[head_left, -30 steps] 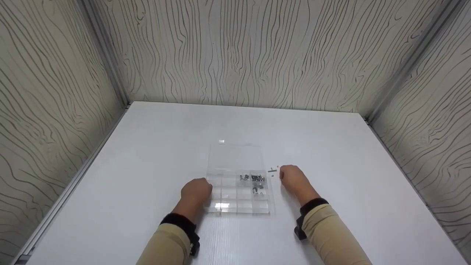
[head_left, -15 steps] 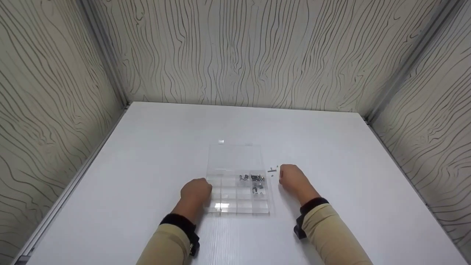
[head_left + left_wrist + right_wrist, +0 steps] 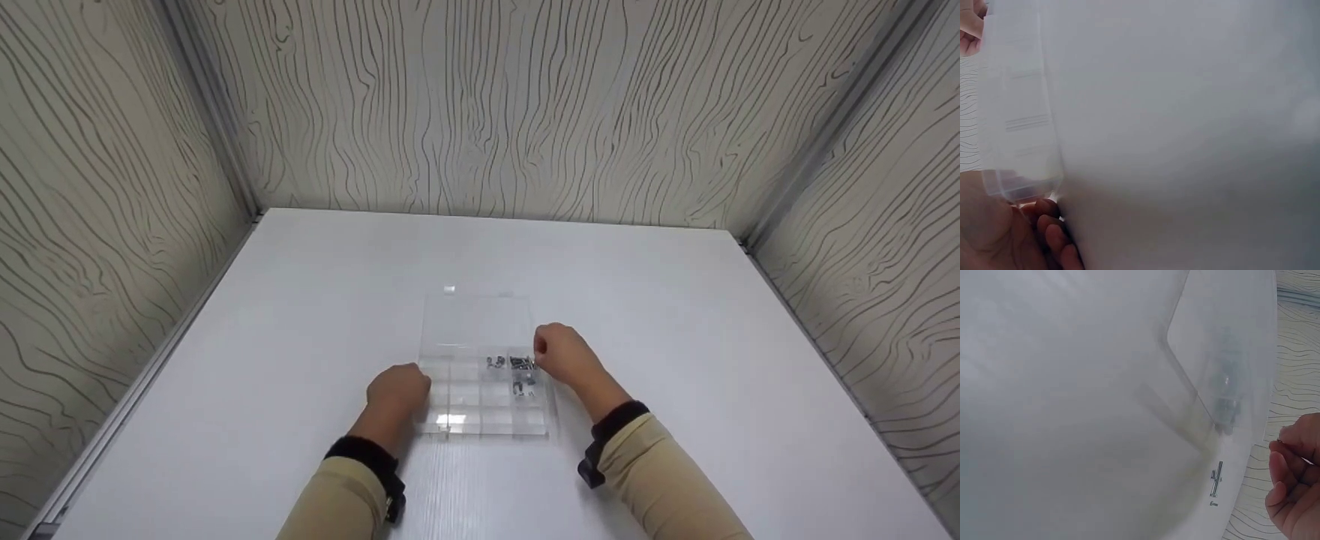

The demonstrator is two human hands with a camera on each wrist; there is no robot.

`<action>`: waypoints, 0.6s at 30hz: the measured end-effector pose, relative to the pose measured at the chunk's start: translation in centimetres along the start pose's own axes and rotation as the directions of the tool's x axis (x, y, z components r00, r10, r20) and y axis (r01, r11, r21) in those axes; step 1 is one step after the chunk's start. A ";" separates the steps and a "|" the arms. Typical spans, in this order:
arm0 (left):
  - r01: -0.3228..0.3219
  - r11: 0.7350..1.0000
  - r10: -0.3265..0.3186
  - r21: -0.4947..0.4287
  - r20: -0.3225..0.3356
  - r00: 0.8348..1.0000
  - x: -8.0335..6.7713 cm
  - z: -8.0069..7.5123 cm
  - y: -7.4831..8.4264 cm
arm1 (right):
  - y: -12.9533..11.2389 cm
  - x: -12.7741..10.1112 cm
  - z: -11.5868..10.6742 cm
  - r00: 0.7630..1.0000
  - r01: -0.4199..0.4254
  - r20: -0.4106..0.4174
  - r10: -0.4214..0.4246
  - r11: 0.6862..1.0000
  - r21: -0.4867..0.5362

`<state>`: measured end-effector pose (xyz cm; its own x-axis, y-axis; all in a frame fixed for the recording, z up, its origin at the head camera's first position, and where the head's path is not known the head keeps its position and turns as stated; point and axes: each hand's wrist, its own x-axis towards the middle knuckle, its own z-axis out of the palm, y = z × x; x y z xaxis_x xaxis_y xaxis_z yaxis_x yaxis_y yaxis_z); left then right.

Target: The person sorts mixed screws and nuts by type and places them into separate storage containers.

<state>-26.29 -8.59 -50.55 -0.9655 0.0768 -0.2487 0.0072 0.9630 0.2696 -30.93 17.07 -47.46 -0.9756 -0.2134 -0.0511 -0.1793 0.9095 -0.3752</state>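
Observation:
A clear plastic compartment box (image 3: 465,392) sits on the white table, its see-through lid (image 3: 477,319) folded back flat. My left hand (image 3: 399,388) grips the box's left side; in the left wrist view its thumb and curled fingers (image 3: 1055,239) are at the box corner. Over the box's back right corner is my right hand (image 3: 568,354), thumb and forefinger pinched together. In the right wrist view a tiny dark piece (image 3: 1279,440) shows between those fingertips, too small to identify. Screws (image 3: 523,363) fill the back right compartment, and small metal parts (image 3: 496,362) lie in neighbouring ones.
Several loose screws (image 3: 1217,479) lie on the table just right of the box, hidden by the right hand in the head view. Wood-patterned panels (image 3: 480,105) stand behind and on both sides of the table (image 3: 300,300).
My right hand has moved left, from beside the loose screws to above the box's back right corner. The left hand and the box have stayed in place.

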 end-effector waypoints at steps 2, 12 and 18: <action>0.031 0.998 -0.032 -0.060 -0.014 0.999 0.1 0.1 -0.1 | -0.2 0.0 0.2 1.000 0.009 0.002 -0.009 1.000 -0.006; -0.084 0.986 0.083 0.144 0.013 0.996 0.2 0.2 -0.2 | 0.2 0.1 0.0 0.998 0.043 -0.035 -0.043 0.999 -0.007; -0.117 0.970 0.110 0.214 0.044 0.993 0.3 0.3 -0.4 | 1.3 0.2 -0.2 0.996 -0.002 -0.089 0.001 1.000 -0.007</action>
<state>-26.52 -8.84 -50.99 -0.9464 0.1940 -0.2582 0.1760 0.9801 0.0913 -31.35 18.27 -47.71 -0.9833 -0.1796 0.0306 -0.1782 0.9122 -0.3690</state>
